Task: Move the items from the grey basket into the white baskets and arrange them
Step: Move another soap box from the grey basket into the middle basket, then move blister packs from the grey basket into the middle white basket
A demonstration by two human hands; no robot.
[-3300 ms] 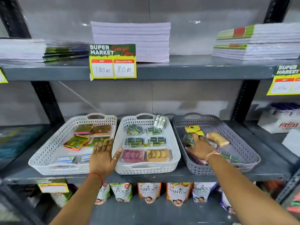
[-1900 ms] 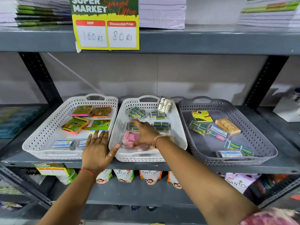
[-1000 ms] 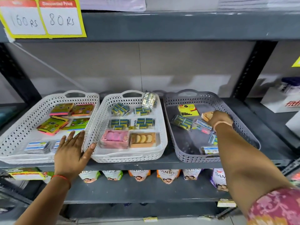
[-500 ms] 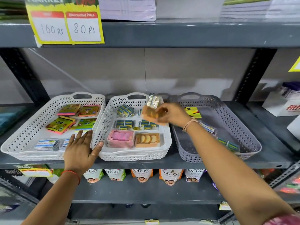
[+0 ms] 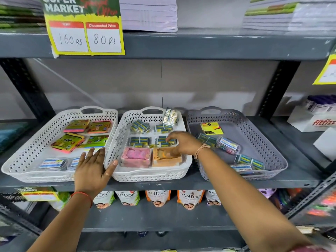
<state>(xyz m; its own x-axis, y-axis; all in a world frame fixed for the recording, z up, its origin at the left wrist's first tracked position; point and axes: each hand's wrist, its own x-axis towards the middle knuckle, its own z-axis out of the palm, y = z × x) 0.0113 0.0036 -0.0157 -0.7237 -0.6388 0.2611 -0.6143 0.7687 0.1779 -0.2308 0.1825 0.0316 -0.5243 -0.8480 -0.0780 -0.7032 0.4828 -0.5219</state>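
Observation:
The grey basket [image 5: 272,142] stands on the right of the shelf. It holds a yellow pad [image 5: 211,128], a clear case [image 5: 229,145] and small blue-green packs [image 5: 251,160]. My right hand [image 5: 183,142] reaches into the middle white basket [image 5: 149,176], its fingers closed on an orange box [image 5: 167,158] that sits on the front right stack, beside a pink box [image 5: 136,157]. My left hand [image 5: 92,170] lies flat with fingers spread across the gap between the left white basket [image 5: 27,160] and the middle one.
The left white basket holds colourful pads [image 5: 68,142] and clear cases. A silver packet [image 5: 170,117] leans in the middle basket's back right corner. A price sign [image 5: 83,33] hangs from the upper shelf; soap pouches [image 5: 158,197] hang below.
My right hand picked the orange box out of the grey basket, carried it left over the middle white basket and lowered it onto the front right stack. My left hand stayed put.

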